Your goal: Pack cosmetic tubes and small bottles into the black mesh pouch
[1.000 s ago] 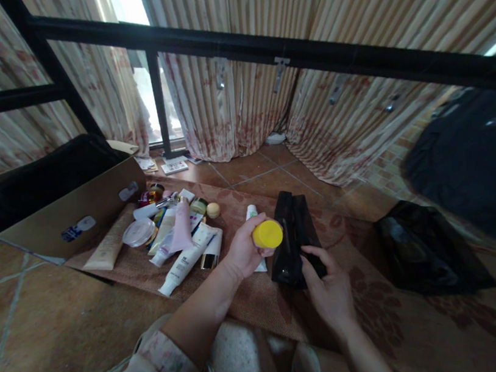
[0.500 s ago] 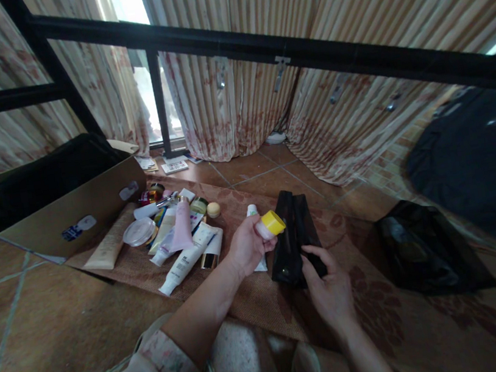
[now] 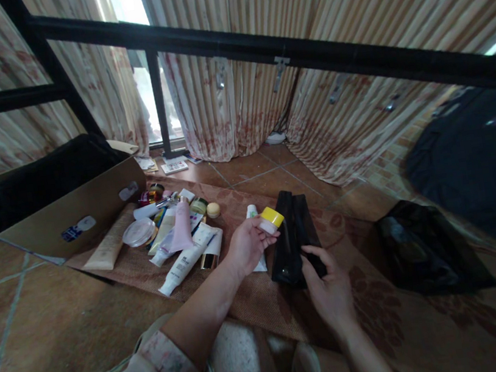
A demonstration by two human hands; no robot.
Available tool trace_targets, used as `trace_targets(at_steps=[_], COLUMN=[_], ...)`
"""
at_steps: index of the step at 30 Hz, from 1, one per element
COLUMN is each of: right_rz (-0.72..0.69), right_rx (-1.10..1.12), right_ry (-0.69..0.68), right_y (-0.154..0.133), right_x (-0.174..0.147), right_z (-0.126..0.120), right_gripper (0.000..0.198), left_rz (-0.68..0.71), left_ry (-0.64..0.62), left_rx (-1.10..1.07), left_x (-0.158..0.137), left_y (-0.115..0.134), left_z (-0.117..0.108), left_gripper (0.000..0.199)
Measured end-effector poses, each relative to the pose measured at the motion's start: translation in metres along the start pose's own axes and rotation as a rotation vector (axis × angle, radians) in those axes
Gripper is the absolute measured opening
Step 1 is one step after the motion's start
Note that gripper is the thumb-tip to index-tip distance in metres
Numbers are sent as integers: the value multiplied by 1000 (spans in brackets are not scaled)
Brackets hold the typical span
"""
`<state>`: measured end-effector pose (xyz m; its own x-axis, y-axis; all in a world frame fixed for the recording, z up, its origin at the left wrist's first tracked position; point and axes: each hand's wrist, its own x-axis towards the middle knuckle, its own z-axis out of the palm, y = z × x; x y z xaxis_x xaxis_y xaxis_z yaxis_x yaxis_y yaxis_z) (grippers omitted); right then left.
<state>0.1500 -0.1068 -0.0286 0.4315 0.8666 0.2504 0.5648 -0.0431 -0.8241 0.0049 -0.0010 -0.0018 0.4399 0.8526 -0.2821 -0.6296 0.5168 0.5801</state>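
Observation:
Closed around a small white jar with a yellow lid [image 3: 272,218], my left hand [image 3: 247,244] is just left of a black zip pouch [image 3: 289,235]. My right hand [image 3: 328,282] grips the near right edge of that pouch between thumb and fingers. A white tube [image 3: 260,263] lies on the patterned cloth, partly hidden behind my left hand. Farther left is a heap of cosmetics: a pink tube [image 3: 182,226], a white tube with dark print [image 3: 187,261], a round clear-lidded container [image 3: 139,232] and a small cream-coloured jar [image 3: 213,210].
An open cardboard box [image 3: 90,211] with a black item inside stands at the left. Another black see-through pouch [image 3: 423,247] lies to the right on the cloth [image 3: 377,315]. A black metal rail [image 3: 218,37] crosses in front of curtains [image 3: 219,110].
My left hand has turned the yellow-lidded jar, so its lid now shows from the side. My right hand stays on the pouch.

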Motion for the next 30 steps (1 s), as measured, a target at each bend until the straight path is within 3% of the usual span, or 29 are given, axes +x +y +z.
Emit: trace_targets(at_steps=[4,10,30], right_rz=[6,12,-8], right_rx=[16,30,39], right_ry=[-2,-10,-8], right_y=[0,0,1], right_x=[0,-1,-1], right_z=[0,1,1], right_gripper=[33,33,32], left_rz=[72,160,200], left_ry=[-69,-115,-200], left_rx=[10,92,253], left_x=[-1,-4,-2], left_y=[-1,-2,-6], left_z=[0,2,2], left_gripper=[19,35,36])
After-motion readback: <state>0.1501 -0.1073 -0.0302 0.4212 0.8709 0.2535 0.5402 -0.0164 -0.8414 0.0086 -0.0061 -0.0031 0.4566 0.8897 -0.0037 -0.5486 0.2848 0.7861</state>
